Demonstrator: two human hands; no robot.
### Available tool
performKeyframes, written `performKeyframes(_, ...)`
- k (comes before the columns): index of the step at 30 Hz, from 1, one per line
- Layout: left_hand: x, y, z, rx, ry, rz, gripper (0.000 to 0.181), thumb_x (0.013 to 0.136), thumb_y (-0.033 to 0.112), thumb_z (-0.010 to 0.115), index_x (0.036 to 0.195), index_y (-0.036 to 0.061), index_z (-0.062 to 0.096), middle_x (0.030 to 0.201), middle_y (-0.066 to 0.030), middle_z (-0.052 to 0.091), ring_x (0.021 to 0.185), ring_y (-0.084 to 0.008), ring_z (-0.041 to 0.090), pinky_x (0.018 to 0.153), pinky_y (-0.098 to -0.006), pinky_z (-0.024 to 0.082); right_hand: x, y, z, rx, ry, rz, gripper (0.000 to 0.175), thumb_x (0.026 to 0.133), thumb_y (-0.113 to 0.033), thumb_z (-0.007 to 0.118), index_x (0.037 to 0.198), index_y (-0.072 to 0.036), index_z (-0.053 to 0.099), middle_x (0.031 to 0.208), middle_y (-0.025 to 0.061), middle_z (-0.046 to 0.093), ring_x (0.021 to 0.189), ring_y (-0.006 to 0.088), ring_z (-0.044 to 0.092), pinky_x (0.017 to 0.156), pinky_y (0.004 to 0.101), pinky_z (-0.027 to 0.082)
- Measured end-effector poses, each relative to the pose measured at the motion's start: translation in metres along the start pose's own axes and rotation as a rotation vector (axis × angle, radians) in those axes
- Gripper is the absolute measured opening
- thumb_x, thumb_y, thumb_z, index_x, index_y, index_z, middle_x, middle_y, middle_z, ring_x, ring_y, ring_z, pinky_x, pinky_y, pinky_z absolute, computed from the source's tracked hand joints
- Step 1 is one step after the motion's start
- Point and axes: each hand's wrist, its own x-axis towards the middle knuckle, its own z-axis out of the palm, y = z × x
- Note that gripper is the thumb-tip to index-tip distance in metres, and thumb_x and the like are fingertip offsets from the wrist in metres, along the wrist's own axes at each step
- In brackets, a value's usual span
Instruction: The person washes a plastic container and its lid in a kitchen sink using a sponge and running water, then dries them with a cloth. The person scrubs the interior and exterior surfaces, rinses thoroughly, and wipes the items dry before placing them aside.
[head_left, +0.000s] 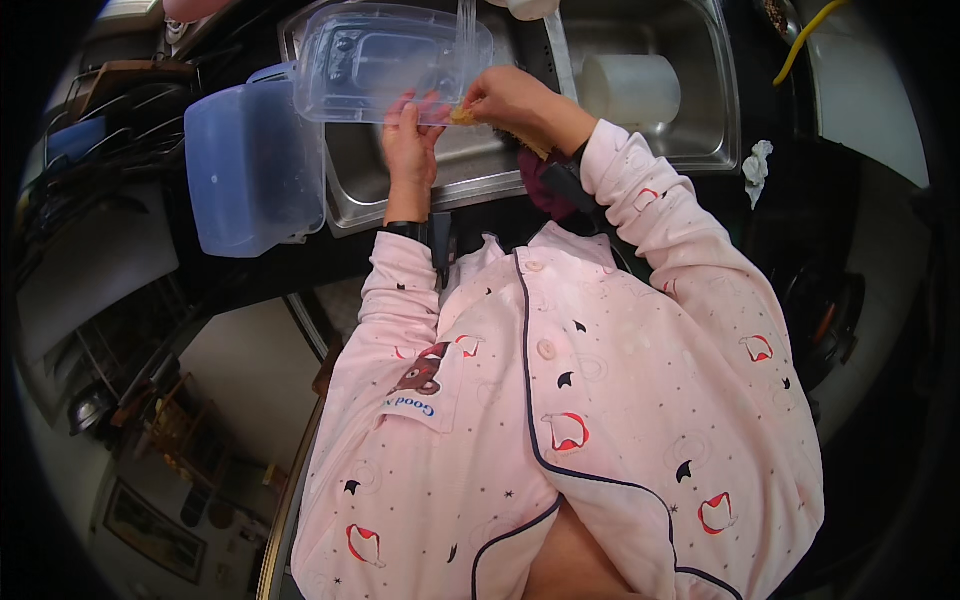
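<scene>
A clear plastic lid or shallow container (397, 56) is tilted over the left basin of a steel double sink (450, 196). My left hand (411, 146) grips its near edge, the fingers showing through the plastic. At the same edge my right hand (514, 97) pinches a yellowish mesh scrubbing cloth (463, 115), part of which hangs below the wrist. Running water (466, 30) falls from the top of the view onto the plastic. A dark red cloth (544, 184) hangs over the sink's front edge beneath my right wrist.
Bluish plastic bins (251, 169) stand left of the sink. In the right basin lies a whitish translucent cylindrical container (631, 90). A crumpled white tissue (757, 172) is on the dark counter to the right, and a dish rack (142, 112) with dark items stands far left.
</scene>
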Motion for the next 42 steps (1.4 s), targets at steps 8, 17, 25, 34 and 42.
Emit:
performKeyframes(8,-0.002,-0.007,0.008,0.116,0.035,-0.041,0.023,0.1,0.019,0.051,0.117,0.0043,0.052,0.107,-0.0165,0.067,0.096,-0.0253,0.067,0.068,-0.0407,0.06,0.018,0.034,0.003,-0.058,-0.182,-0.152,0.027,0.069,-0.027,0.075,0.087,-0.006,0.074,0.083,0.0167,0.07,0.08,0.0325,0.068,0.071,0.0388,0.052)
performKeyframes(17,-0.007,0.0,0.001,0.055,0.104,-0.037,0.027,0.1,0.023,0.052,0.117,0.0024,0.051,0.109,-0.0186,0.066,0.09,-0.0307,0.068,0.072,-0.0448,0.061,0.006,0.016,0.026,0.052,-0.131,-0.133,0.028,0.071,-0.026,0.072,0.092,-0.007,0.074,0.088,0.0176,0.07,0.085,0.0334,0.068,0.075,0.0411,0.053)
performKeyframes(25,-0.016,0.016,-0.015,0.142,0.067,-0.101,0.028,0.1,0.025,0.054,0.118,0.0039,0.051,0.11,-0.0195,0.066,0.089,-0.0367,0.07,0.071,-0.0453,0.06,0.026,0.042,0.012,0.201,0.311,0.188,0.028,0.083,-0.027,0.064,0.1,-0.006,0.073,0.095,0.0173,0.07,0.087,0.0345,0.068,0.076,0.0414,0.054)
performKeyframes(34,-0.02,0.015,-0.006,0.203,0.014,-0.097,0.023,0.099,0.022,0.054,0.115,0.0045,0.052,0.103,-0.0155,0.066,0.082,-0.0305,0.07,0.064,-0.0411,0.062,0.023,0.019,0.027,-0.127,0.241,-0.153,0.017,0.076,-0.017,0.067,0.089,-0.009,0.073,0.085,0.0158,0.069,0.085,0.0336,0.066,0.077,0.0424,0.053)
performKeyframes(42,-0.012,0.013,-0.005,0.141,0.046,-0.049,0.024,0.099,0.02,0.053,0.116,0.0035,0.052,0.106,-0.0175,0.066,0.081,-0.0308,0.07,0.065,-0.0397,0.062,0.027,0.005,0.038,0.121,0.118,-0.186,0.022,0.075,-0.023,0.066,0.085,-0.005,0.073,0.084,0.0201,0.069,0.08,0.0378,0.067,0.073,0.043,0.053)
